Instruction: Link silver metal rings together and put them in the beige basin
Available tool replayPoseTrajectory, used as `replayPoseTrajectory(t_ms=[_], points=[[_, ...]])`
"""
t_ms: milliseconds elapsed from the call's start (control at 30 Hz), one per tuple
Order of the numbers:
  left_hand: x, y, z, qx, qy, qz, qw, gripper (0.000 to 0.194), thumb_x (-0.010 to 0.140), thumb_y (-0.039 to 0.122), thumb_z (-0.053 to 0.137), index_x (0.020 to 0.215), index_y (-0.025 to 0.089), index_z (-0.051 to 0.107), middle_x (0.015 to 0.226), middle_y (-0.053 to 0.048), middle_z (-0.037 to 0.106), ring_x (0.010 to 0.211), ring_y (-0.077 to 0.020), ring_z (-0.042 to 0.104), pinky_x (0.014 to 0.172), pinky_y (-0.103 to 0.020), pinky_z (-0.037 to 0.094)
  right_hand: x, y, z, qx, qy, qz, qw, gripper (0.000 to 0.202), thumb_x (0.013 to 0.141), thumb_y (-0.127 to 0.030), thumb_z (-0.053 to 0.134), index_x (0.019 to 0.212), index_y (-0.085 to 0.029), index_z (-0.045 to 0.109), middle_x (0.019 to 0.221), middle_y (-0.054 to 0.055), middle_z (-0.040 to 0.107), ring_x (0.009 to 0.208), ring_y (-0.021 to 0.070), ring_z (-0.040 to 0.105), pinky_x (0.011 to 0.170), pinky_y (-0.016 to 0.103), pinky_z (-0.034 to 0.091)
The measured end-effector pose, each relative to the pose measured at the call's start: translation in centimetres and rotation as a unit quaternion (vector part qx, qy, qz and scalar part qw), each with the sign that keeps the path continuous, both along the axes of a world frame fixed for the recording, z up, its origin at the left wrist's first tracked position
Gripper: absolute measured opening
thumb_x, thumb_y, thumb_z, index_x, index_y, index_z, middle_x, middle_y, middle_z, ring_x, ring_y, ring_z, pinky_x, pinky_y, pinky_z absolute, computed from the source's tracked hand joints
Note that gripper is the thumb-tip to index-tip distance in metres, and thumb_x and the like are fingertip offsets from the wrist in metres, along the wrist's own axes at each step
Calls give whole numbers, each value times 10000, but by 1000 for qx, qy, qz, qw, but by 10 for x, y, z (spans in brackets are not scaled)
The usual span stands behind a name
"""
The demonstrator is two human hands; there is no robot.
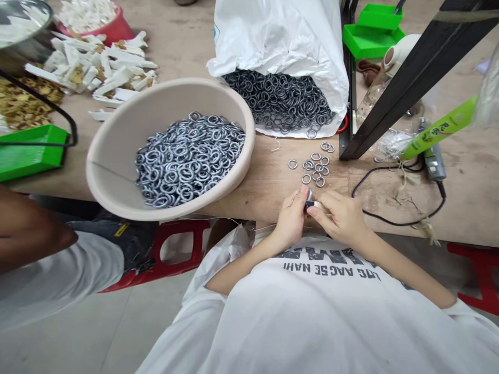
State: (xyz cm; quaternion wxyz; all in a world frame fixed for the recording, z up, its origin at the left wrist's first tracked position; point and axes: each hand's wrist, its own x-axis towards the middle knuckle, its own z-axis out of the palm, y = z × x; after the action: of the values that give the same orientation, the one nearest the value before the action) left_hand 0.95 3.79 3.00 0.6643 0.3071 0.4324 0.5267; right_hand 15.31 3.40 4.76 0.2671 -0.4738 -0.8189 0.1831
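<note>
At the table's front edge my left hand [291,219] pinches a metal ring [310,194] between thumb and fingers. Close beside it, my right hand [338,215] is closed on a small tool with a black tip [311,204] and a pale handle, which meets the ring. Several loose rings [320,168] lie on the wood just beyond both hands. To the left, a large beige basin [113,130] holds a heap of grey rings [187,161]. Behind them, an open white bag [276,36] spills darker rings [280,98].
A black metal post [413,78] slants up at the right, near a cable [405,224] and a green packet [444,127]. White plastic pieces [113,62], a red bowl [120,26] and a green tray [33,150] are at the left. Another person's arm [35,228] is at the lower left.
</note>
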Motion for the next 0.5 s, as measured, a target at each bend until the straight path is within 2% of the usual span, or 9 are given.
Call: replayPoseTrajectory(t_ms=[133, 167, 233, 300, 333, 400, 500], points=[[1, -2, -1, -13, 3, -7, 1000, 440, 856, 558, 632, 683, 178, 493, 642, 37, 397, 592, -95, 342, 566, -247, 312, 1, 0, 1, -25, 10, 7, 1000, 372, 990, -469, 488, 729, -210, 537, 706, 22, 565, 660, 153, 504, 619, 298, 320], [1, -4, -2, -16, 2, -18, 1000, 449, 853, 564, 634, 676, 179, 485, 631, 39, 396, 580, -92, 343, 554, -244, 308, 4, 4, -1, -35, 15, -8, 999, 385, 994, -477, 477, 721, -211, 531, 687, 17, 558, 647, 151, 498, 609, 297, 311], [0, -7, -4, -16, -8, -58, 998, 466, 861, 572, 623, 664, 178, 471, 618, 40, 399, 562, -87, 350, 543, -238, 317, 14, 18, -8, -57, 24, -82, 995, 427, 1003, -509, 437, 703, -216, 520, 634, 4, 532, 606, 151, 472, 581, 298, 286], [-1, -10, -7, -9, -20, -95, 995, 464, 879, 562, 606, 660, 178, 466, 618, 38, 410, 556, -86, 373, 550, -237, 348, 27, 36, -19, -74, 19, -183, 980, 464, 1008, -544, 394, 711, -219, 543, 607, 3, 528, 579, 160, 459, 565, 299, 274], [-3, -10, -8, -3, -23, -102, 995, 456, 888, 553, 599, 664, 177, 471, 625, 36, 422, 561, -87, 391, 562, -237, 369, 32, 44, -25, -81, -4, -205, 975, 467, 1002, -559, 397, 741, -218, 580, 640, 19, 569, 608, 175, 491, 577, 303, 290], [-8, -8, -11, 6, -16, -89, 996, 440, 893, 541, 600, 679, 171, 498, 655, 26, 469, 582, -87, 434, 592, -234, 404, 38, 57, -36, -74, -43, -199, 976, 393, 968, -559, 478, 923, -218, 669, 848, 66, 677, 740, 215, 578, 629, 315, 349], [-18, 0, -14, 6, -2, -78, 997, 386, 879, 529, 629, 782, 158, 595, 713, 4, 562, 632, -90, 506, 648, -225, 446, 34, 64, -49, -51, -86, -172, 980, 394, 888, -504, 633, 1176, -238, 673, 1103, 107, 680, 907, 263, 622, 712, 339, 412]])
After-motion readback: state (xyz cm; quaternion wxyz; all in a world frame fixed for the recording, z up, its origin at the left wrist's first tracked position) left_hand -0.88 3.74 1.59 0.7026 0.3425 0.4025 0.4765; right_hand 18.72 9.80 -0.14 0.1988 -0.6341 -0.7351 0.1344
